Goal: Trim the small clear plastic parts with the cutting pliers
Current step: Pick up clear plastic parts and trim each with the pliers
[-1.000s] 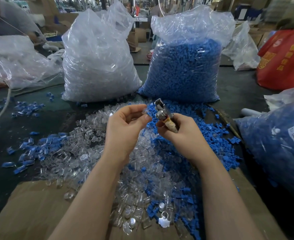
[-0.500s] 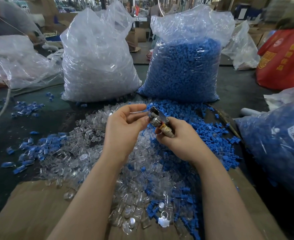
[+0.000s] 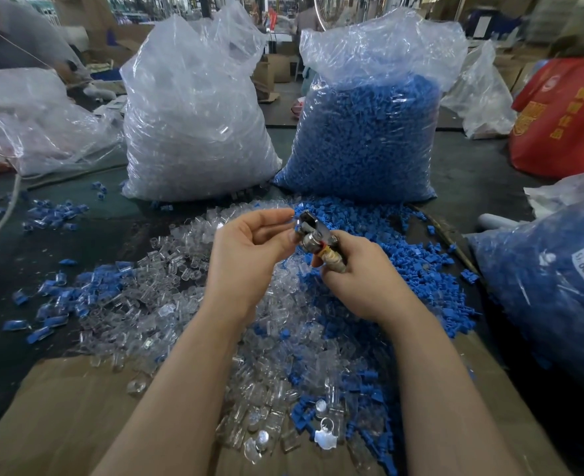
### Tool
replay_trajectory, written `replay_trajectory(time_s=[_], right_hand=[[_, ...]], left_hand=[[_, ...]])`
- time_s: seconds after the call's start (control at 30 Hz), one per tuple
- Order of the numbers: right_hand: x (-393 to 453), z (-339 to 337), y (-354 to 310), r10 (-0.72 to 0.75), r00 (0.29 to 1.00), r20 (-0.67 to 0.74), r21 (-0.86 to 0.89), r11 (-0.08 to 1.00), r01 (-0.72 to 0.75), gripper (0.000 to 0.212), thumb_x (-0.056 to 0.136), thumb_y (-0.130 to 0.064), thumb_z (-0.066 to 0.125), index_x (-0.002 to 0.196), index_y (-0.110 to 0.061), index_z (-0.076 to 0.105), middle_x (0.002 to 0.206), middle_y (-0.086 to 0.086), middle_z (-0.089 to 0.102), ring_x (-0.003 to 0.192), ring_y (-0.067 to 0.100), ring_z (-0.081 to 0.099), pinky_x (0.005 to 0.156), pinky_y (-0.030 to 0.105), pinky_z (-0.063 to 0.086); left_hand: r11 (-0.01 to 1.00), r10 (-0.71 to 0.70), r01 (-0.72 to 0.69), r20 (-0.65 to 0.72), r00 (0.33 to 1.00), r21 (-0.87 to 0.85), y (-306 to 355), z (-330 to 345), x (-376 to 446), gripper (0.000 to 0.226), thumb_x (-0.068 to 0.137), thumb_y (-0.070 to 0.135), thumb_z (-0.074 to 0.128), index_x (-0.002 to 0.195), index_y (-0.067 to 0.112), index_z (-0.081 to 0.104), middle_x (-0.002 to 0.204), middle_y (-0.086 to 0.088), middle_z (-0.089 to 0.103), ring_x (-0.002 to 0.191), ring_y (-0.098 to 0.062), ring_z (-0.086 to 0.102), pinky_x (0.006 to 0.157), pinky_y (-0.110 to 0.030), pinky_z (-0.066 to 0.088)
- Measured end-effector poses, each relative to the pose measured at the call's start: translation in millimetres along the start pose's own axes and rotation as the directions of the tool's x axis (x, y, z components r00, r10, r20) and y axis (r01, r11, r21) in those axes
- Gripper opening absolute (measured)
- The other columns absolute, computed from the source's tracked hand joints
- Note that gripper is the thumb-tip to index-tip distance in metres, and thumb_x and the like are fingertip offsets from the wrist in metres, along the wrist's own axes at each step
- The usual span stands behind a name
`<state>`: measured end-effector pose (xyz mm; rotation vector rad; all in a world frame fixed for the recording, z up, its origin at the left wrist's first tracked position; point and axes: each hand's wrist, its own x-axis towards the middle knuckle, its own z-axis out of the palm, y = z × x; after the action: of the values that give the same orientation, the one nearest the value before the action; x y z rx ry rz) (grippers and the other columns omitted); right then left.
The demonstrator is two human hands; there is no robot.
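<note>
Pliers, small, metal-headed, with a tan-wrapped handle, gripped in right hand, fingers curled round handle; long axis running from 4 o'clock at the handle up to 10 o'clock at the cutting head, head aimed straight at left hand. Cutting blades apparently slightly parted, though too blurred to say how far. Left hand at 9 o'clock of the plier head, just beside it; thumb and forefinger tips drawn together near the blades, as if pinching a small clear plastic part; the part itself almost invisible against the clutter, so the pinch judged, not plainly seen, and contact between part and blades not resolvable. Remaining left fingers loosely curled. Both hands raised above loose heap of clear plastic parts mixed with scattered blue plastic pieces, lying partly on brown cardboard sheet. At 12 o'clock, well apart, large clear bag of clear parts; at 1 o'clock, large clear bag of blue pieces. Next move probably a short feed of the pinched part toward 3 o'clock into the blades, then a squeeze; left hand nearer the part, right hand merely closing
</note>
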<state>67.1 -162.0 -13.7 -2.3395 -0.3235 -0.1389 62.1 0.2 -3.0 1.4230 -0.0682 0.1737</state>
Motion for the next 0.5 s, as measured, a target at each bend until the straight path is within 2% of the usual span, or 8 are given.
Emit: replay_trajectory(time_s=[0.13,0.5], right_hand=[[-1.5,1.8,2.3,0.022,1.0,0.0,0.028,0.999,-0.022,0.018,0.081,-0.009,0.054,0.086,-0.026,0.061,0.068,-0.008,0.057,0.062,0.016,0.05,0.058,0.033,0.042],[-4.0,2.5,1.9,0.007,1.0,-0.008,0.004,1.0,-0.007,0.015,0.082,-0.01,0.054,0.087,-0.022,0.062,0.073,-0.006,0.059,0.065,0.019,0.05,0.062,0.039,0.046]], left_hand=[[1.0,-0.003,0.003,0.005,1.0,0.008,-0.9,-0.6,-0.1,0.025,0.082,0.001,0.075,0.102,0.015,0.072,0.091,-0.003,0.077,0.09,-0.014,0.074,0.077,-0.022,0.057],[1.0,-0.002,0.001,0.018,1.0,0.016,-1.9,-0.9,-1.1,0.027,0.081,0.003,0.076,0.103,0.017,0.073,0.093,-0.002,0.077,0.091,-0.014,0.073,0.077,-0.021,0.056]])
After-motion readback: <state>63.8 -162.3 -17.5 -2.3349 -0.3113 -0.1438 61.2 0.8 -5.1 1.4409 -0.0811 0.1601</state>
